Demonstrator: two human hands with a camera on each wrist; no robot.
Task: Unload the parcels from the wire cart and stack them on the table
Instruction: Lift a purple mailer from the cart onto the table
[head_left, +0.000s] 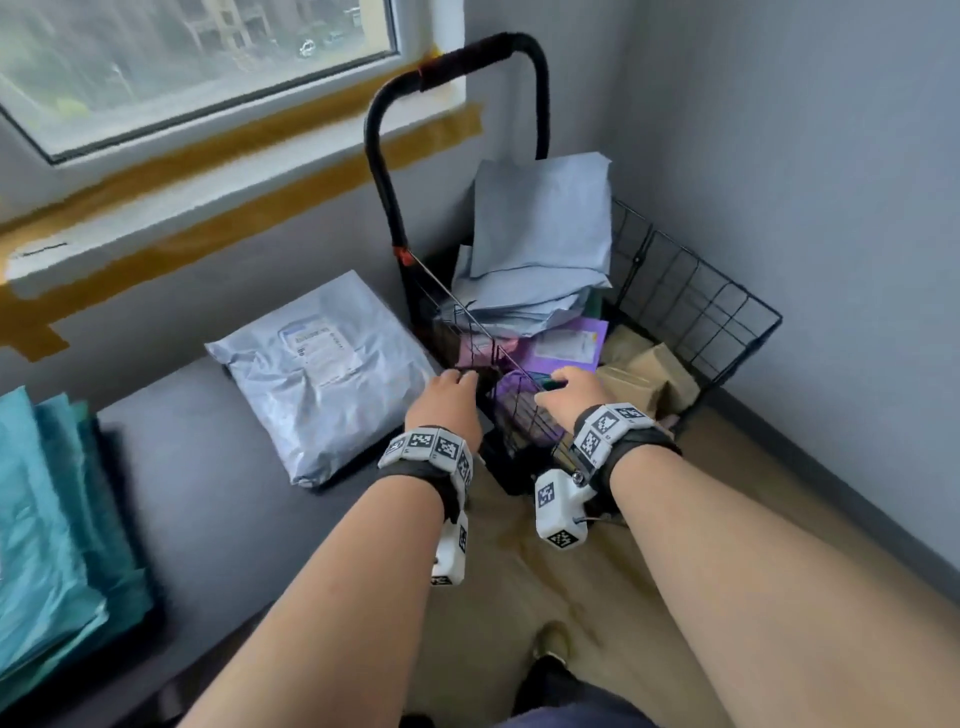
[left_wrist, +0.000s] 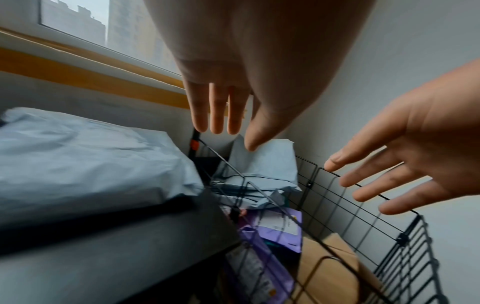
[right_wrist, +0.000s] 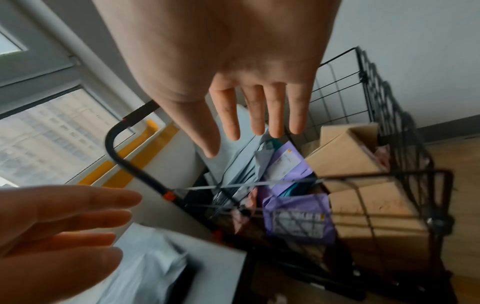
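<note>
The parcels still in the wire cart (head_left: 696, 291) are of three sorts: grey mailing bags (head_left: 540, 228) heaped at the back toward the handle, purple mailing bags (head_left: 566, 343) lower down in the middle, and cardboard boxes (head_left: 649, 374) on the side by the wall. The bags look light, soft and slick, so they will likely sag and slide unless taken by both edges or scooped from underneath; the boxes look stiff and probably heavier, best gripped by opposite sides. One grey parcel (head_left: 322, 374) already lies on the dark surface (head_left: 208, 493) beside the cart. The left hand (head_left: 447, 400) and the right hand (head_left: 569, 389) reach over the near rim, fingers (left_wrist: 218, 111) straight and spread, holding nothing. Teal bags (head_left: 47, 519) lie further left on the same surface
</note>
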